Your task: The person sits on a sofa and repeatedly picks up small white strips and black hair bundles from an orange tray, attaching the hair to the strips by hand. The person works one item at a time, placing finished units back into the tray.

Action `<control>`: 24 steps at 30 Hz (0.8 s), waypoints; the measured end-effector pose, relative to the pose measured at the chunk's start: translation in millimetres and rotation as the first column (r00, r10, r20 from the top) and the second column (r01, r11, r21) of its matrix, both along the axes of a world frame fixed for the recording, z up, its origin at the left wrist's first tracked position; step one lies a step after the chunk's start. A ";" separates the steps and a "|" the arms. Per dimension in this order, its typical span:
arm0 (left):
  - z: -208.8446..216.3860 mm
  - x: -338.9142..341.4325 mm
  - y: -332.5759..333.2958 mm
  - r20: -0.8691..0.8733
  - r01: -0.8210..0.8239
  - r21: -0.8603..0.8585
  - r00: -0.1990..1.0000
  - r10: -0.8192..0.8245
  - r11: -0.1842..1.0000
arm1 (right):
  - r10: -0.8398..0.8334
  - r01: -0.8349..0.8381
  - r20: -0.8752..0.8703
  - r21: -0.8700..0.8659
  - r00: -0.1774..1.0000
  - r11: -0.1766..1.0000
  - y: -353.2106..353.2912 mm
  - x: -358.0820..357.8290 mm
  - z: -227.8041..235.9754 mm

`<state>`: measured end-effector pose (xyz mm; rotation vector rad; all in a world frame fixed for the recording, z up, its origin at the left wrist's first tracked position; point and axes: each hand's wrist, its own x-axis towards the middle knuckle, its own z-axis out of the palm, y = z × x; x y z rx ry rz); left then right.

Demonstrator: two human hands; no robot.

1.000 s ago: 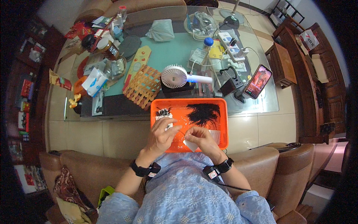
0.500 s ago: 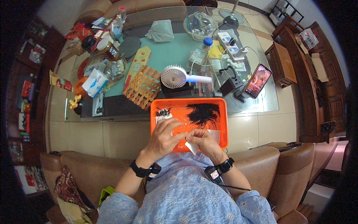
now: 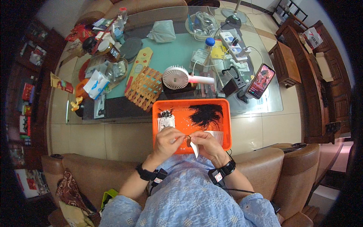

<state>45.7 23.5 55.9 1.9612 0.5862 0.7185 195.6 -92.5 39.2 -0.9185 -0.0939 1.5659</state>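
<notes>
I see left hand (image 3: 169, 141) and right hand (image 3: 207, 143) pinching a thin dark strand (image 3: 188, 136) over the orange plastic tray (image 3: 228, 123). Right also grips a white paper slip (image 3: 195, 150).

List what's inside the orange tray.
Black strands at the far right, a white card with dark bits at the far left, white paper at the right, scattered pale bits. The left hand and right hand hide what lies beneath them.
</notes>
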 end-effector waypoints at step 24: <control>1.3 0.0 5.0 -0.051 0.116 -0.364 0.988 -0.144 0.924 | 0.044 -0.033 0.602 -0.029 0.798 0.999 0.9 -6.5 17.0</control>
